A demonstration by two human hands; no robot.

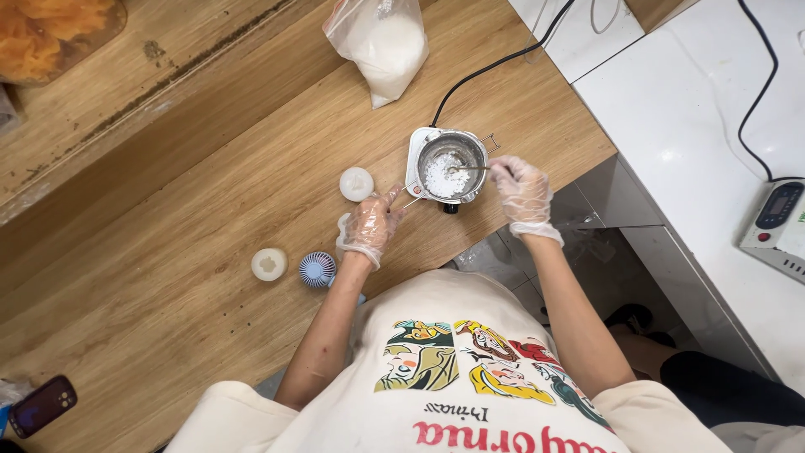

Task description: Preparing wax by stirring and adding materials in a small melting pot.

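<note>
With your left hand (369, 226) pinched on the handle of the metal pot (449, 164) at the table's (168, 277) near edge, and your right hand (521, 191) clamped on the stirrer (470, 169), vigorous stirring could tip it.

Home craft workshop, wooden worktop (210, 252), electric melting pot (449, 164) at centre, bag of white flakes (386, 46) above, round moulds (270, 264) at left

Seen from a single head-worn camera, looking almost straight down over the wearer's chest from fairly near at the wooden desk (210, 252), with the white counter (696, 109) at frame right and bare floor showing below the desk edge.
</note>
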